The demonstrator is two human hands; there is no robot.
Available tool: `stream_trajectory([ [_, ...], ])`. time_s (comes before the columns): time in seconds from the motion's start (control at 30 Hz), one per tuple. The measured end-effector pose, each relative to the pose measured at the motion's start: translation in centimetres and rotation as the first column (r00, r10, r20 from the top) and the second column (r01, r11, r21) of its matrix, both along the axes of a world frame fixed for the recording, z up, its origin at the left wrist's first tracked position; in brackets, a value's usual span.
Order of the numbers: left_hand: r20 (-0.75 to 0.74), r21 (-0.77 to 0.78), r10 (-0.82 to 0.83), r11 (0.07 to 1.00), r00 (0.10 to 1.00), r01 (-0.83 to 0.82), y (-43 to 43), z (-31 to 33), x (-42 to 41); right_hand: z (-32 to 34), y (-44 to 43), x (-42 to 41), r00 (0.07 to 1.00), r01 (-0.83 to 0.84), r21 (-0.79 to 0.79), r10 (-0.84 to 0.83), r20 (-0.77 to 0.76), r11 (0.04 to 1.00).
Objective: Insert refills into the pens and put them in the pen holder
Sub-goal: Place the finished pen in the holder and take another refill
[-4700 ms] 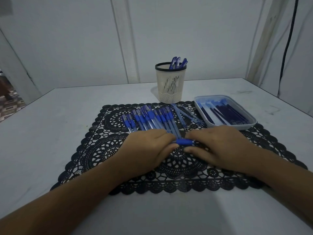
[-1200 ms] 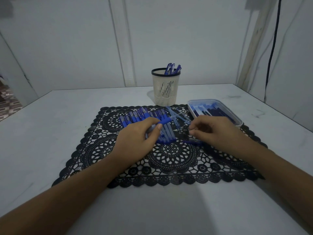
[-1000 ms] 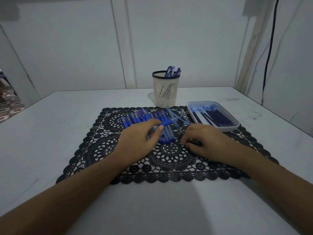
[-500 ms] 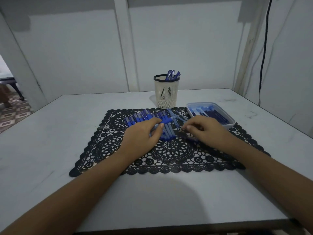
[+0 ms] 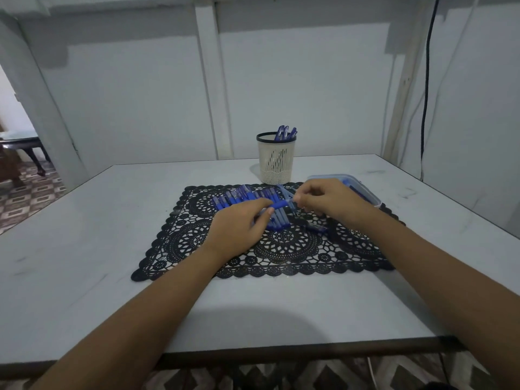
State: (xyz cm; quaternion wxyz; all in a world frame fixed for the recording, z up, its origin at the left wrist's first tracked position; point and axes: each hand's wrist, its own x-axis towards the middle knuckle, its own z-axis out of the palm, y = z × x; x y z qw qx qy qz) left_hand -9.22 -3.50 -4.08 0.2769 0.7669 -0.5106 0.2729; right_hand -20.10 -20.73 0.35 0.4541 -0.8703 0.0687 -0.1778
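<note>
The pen (image 5: pixel 280 204) sat between both hands, just over the row of pens (image 5: pixel 244 196) on the mat (image 5: pixel 185 237). The left hand (image 5: pixel 239 229) had its fingers curled round it. The right hand (image 5: pixel 329 199) pinched its end. It looked light, thin and slippery, so the blue rubber part seemed best to hold. The right fingers hid any refill.

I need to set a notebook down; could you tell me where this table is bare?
Bare table left of the lace mat, right of the tray, and the near strip that both forearms cross. Crowded: the mat's far half, with loose pens, left hand and right hand on one pen; pen holder behind.
</note>
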Motion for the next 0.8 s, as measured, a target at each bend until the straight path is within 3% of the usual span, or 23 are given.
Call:
stream_trajectory([
  [0.07,-0.024,-0.009,0.008,1.0,1.0,-0.008,0.2,0.0,0.3,-0.8,-0.4,0.4,0.999,0.024,0.191,-0.031,0.034,0.981],
  [0.17,-0.008,-0.014,0.014,1.0,1.0,-0.014,0.5,-0.1,1.0,-1.1,-1.2,0.6,0.98,0.083,0.603,-0.175,0.094,0.793],
  [0.27,0.021,-0.01,0.073,0.997,0.997,-0.073,1.0,-0.2,2.1,-0.8,-2.8,0.2,0.901,0.165,0.786,-0.415,0.126,0.596],
  [0.33,-0.004,-0.025,0.124,0.992,0.992,-0.124,1.4,-0.1,2.5,-0.8,-4.0,-0.2,0.822,0.212,0.795,-0.544,0.17,0.569],
  [0.43,-0.058,-0.015,0.151,0.988,0.987,-0.152,1.7,0.1,2.7,-1.5,-4.6,-0.7,0.749,0.449,0.478,-0.61,0.26,0.755],
  [0.53,-0.069,0.012,0.15,0.989,0.986,-0.149,1.7,0.1,2.6,-2.2,-3.2,-0.5,0.803,0.5,0.02,-0.473,0.363,0.866],
  [0.6,-0.074,0.035,0.137,0.99,0.988,-0.134,1.6,0.1,2.4,-2.7,-2.3,0.3,0.854,0.473,-0.261,-0.364,0.372,0.842],
  [0.67,-0.084,0.052,0.122,0.992,0.989,-0.118,1.5,0.1,2.4,-3.1,-1.8,1.3,0.891,0.44,-0.491,-0.299,0.341,0.752],
  [0.73,-0.095,0.051,0.11,0.993,0.989,-0.105,1.5,0.1,2.5,-3.5,-1.8,2.0,0.92,0.392,-0.66,-0.287,0.267,0.641],
  [0.8,-0.105,0.049,0.105,0.994,0.989,-0.1,1.5,0.0,2.6,-3.9,-2.0,2.3,0.936,0.32,-0.741,-0.316,0.153,0.59],
])
